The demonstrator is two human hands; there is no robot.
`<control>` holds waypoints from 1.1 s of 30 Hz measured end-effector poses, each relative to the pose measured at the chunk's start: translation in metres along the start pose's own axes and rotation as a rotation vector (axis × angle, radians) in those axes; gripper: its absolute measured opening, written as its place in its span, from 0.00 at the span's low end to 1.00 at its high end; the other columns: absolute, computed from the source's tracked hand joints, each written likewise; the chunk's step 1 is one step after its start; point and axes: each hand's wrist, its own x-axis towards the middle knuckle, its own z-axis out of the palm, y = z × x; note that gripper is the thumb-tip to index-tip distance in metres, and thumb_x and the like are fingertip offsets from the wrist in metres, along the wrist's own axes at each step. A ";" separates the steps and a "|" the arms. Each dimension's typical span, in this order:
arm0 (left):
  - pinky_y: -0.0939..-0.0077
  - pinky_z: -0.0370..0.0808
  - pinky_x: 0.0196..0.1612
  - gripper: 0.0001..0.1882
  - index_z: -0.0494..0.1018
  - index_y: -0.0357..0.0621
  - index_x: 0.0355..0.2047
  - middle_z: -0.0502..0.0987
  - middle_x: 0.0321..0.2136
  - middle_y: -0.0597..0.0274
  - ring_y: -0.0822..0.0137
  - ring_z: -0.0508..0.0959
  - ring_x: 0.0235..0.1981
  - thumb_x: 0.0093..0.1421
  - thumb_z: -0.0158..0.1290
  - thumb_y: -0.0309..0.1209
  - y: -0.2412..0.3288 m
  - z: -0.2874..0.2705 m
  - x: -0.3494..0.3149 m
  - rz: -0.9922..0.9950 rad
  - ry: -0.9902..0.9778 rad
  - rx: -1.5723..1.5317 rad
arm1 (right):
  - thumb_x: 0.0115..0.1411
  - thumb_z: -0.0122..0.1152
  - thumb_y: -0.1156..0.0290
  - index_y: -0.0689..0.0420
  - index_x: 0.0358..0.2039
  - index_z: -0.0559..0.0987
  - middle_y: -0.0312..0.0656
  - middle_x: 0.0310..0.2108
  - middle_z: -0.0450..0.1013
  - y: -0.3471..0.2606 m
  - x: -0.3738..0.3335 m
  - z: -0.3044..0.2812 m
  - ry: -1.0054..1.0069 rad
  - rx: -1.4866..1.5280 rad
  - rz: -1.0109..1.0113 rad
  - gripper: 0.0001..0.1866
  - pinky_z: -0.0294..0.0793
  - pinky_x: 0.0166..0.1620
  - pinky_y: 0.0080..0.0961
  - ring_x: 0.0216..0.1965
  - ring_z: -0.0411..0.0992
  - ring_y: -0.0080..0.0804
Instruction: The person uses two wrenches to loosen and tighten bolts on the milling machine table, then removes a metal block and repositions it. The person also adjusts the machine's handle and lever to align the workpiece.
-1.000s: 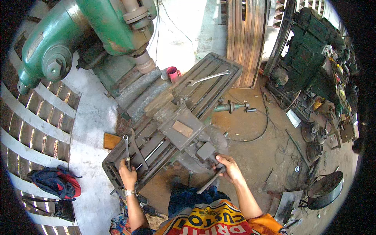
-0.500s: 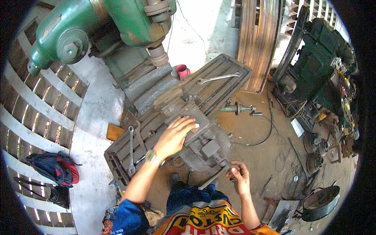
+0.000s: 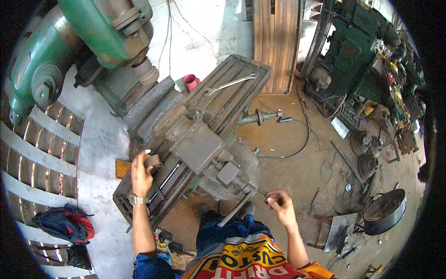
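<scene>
At the left end of the slotted machine table [image 3: 220, 104], my left hand [image 3: 141, 176] has its fingers curled round a small brownish metal piece [image 3: 152, 161]. Its exact kind is unclear. Something small and white [image 3: 147, 151] shows at a fingertip. My right hand [image 3: 280, 204] is closed at the short end of the vise handle [image 3: 236, 209], whose long bar slants toward me. The vise [image 3: 200, 148] is bolted across the middle of the table. My left hand and forearm mostly hide the tools lying at that table end.
A combination wrench [image 3: 230, 84] lies on the table's far part, near a red mug [image 3: 191, 82]. The green milling head [image 3: 100, 32] hangs at upper left. A crank handle [image 3: 265, 117] juts out on the right. A round metal pan [image 3: 384, 213] stands on the floor.
My left hand has moved from the vise to the table's left end and now holds the brownish piece. My right hand has closed at the handle's end. The view has shifted.
</scene>
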 end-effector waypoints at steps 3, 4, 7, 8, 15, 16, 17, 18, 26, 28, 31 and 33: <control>0.57 0.69 0.54 0.33 0.63 0.42 0.57 0.76 0.46 0.51 0.47 0.74 0.49 0.50 0.52 0.10 -0.019 -0.005 -0.003 -0.195 0.064 -0.023 | 0.61 0.61 0.70 0.62 0.41 0.76 0.36 0.30 0.74 -0.012 0.012 0.003 -0.051 -0.062 -0.056 0.11 0.70 0.37 0.22 0.32 0.70 0.22; 0.58 0.69 0.54 0.33 0.62 0.41 0.57 0.76 0.46 0.51 0.47 0.74 0.50 0.50 0.52 0.10 -0.020 -0.005 -0.006 -0.118 0.135 -0.077 | 0.61 0.61 0.69 0.62 0.42 0.76 0.36 0.31 0.74 -0.017 0.018 0.005 -0.061 -0.084 -0.100 0.12 0.69 0.37 0.22 0.32 0.69 0.22; 0.62 0.69 0.57 0.31 0.62 0.40 0.57 0.75 0.49 0.48 0.51 0.74 0.54 0.53 0.52 0.11 -0.016 -0.003 -0.015 -0.079 0.175 -0.170 | 0.61 0.61 0.68 0.62 0.42 0.76 0.36 0.31 0.74 -0.025 0.030 0.016 -0.048 0.069 -0.080 0.13 0.70 0.38 0.22 0.32 0.70 0.23; 0.63 0.70 0.57 0.29 0.62 0.39 0.57 0.75 0.49 0.48 0.53 0.74 0.54 0.54 0.52 0.12 -0.013 -0.001 -0.019 -0.134 0.164 -0.211 | 0.62 0.60 0.68 0.62 0.44 0.75 0.37 0.34 0.75 -0.024 0.030 0.022 -0.019 0.095 -0.063 0.14 0.70 0.41 0.22 0.35 0.71 0.25; 0.68 0.71 0.56 0.24 0.62 0.35 0.57 0.76 0.49 0.52 0.62 0.76 0.51 0.60 0.51 0.16 -0.025 -0.007 -0.042 -0.246 0.148 -0.483 | 0.60 0.56 0.65 0.63 0.46 0.73 0.47 0.45 0.71 -0.013 0.011 0.053 0.325 0.078 -0.742 0.17 0.67 0.53 0.35 0.47 0.69 0.38; 0.69 0.71 0.55 0.25 0.62 0.36 0.57 0.76 0.49 0.52 0.63 0.76 0.51 0.60 0.51 0.15 -0.026 -0.010 -0.045 -0.255 0.131 -0.476 | 0.58 0.57 0.62 0.62 0.45 0.74 0.51 0.46 0.70 -0.016 0.010 0.053 0.254 0.012 -0.728 0.19 0.65 0.55 0.40 0.49 0.68 0.45; 0.69 0.72 0.55 0.24 0.63 0.36 0.57 0.76 0.49 0.52 0.63 0.76 0.50 0.60 0.51 0.15 -0.026 -0.012 -0.048 -0.271 0.129 -0.509 | 0.53 0.61 0.67 0.59 0.46 0.75 0.51 0.48 0.69 -0.020 0.012 0.051 0.108 -0.136 -0.777 0.20 0.64 0.57 0.43 0.51 0.67 0.51; 0.70 0.72 0.55 0.24 0.63 0.36 0.57 0.76 0.49 0.51 0.63 0.76 0.50 0.59 0.51 0.15 -0.025 -0.014 -0.050 -0.290 0.130 -0.540 | 0.50 0.63 0.68 0.57 0.47 0.75 0.51 0.49 0.69 -0.024 0.014 0.051 -0.011 -0.323 -0.824 0.21 0.64 0.58 0.45 0.51 0.66 0.53; 0.69 0.72 0.55 0.21 0.64 0.35 0.55 0.77 0.48 0.49 0.62 0.77 0.49 0.61 0.50 0.16 0.012 -0.031 -0.060 -0.346 0.134 -0.568 | 0.42 0.73 0.72 0.58 0.40 0.79 0.50 0.43 0.72 -0.013 -0.006 0.036 0.063 -0.505 -0.784 0.22 0.75 0.45 0.37 0.44 0.72 0.47; 0.68 0.71 0.55 0.19 0.67 0.35 0.53 0.78 0.47 0.51 0.62 0.77 0.50 0.61 0.51 0.17 0.035 -0.041 -0.073 -0.300 0.140 -0.504 | 0.43 0.74 0.71 0.60 0.39 0.78 0.51 0.40 0.73 -0.006 -0.027 0.017 0.124 -0.430 -0.701 0.21 0.76 0.43 0.36 0.40 0.74 0.46; 0.65 0.70 0.57 0.20 0.69 0.38 0.52 0.77 0.50 0.53 0.61 0.76 0.52 0.60 0.57 0.26 0.091 -0.047 -0.101 -0.341 -0.045 -0.640 | 0.49 0.73 0.66 0.64 0.39 0.76 0.52 0.36 0.73 -0.015 -0.051 0.009 0.052 -0.367 -0.592 0.21 0.77 0.42 0.36 0.38 0.74 0.48; 0.61 0.60 0.65 0.31 0.60 0.39 0.61 0.70 0.57 0.48 0.56 0.68 0.61 0.60 0.59 0.32 0.135 -0.034 -0.111 -0.211 -0.291 -1.102 | 0.53 0.71 0.63 0.66 0.41 0.75 0.53 0.37 0.73 -0.037 -0.059 0.022 -0.083 -0.457 -0.552 0.22 0.77 0.43 0.37 0.39 0.74 0.51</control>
